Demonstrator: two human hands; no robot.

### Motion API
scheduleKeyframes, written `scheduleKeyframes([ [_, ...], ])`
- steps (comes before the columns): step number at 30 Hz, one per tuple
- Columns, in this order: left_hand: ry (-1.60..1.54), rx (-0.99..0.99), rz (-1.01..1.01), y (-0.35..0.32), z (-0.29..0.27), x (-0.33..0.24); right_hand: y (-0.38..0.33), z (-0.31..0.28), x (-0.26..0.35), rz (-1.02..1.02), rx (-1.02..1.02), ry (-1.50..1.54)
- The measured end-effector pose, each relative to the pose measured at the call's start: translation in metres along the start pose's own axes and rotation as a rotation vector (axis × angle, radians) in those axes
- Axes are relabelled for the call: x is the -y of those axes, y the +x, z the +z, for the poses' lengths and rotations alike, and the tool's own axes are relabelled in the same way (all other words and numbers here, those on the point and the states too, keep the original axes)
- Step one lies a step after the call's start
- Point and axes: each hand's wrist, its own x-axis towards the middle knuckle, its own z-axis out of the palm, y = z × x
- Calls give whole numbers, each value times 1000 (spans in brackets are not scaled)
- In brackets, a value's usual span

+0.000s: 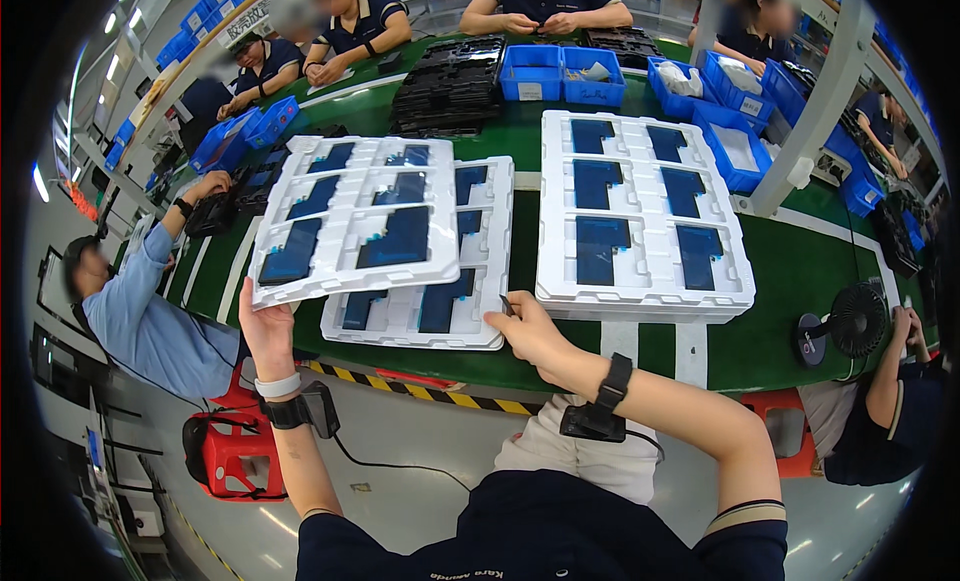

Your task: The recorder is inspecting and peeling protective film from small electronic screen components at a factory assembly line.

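My left hand (268,326) grips the near left corner of a white plastic tray (341,243), its fingers partly hidden below the edge. This tray is tilted and holds several dark blue film pieces (290,253) in its pockets. Under it, shifted right, lies a similar white tray (487,293) with more film pieces, partly covered. At that lower tray's near right corner, my right hand (530,331) is closed, and a small dark sliver shows between thumb and forefinger. Whether the fingers also pinch the tray's edge is unclear. Right of both stands a stack of white trays (655,261), its top one filled with film pieces.
Two blue bins (530,76) and a pile of black parts (445,96) stand on the far side of the green table (520,366). More blue bins, a metal post (815,106) and a small black fan (857,321) are at the right. Several people sit around.
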Motion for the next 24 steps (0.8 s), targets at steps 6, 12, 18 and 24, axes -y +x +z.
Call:
scheduleKeyframes([
  [6, 116, -77, -76, -13, 2, 24, -32, -17, 0, -151, 73, -184],
  [12, 187, -101, -99, -25, -5, 36, -76, -44, 30, -236, 333, -457],
  [18, 212, -37, -185, -30, -11, 43, -114, -72, 57, -238, 342, -381],
  [24, 396, -83, -297, -33, -12, 52, -148, -110, 64, -371, 207, -387],
])
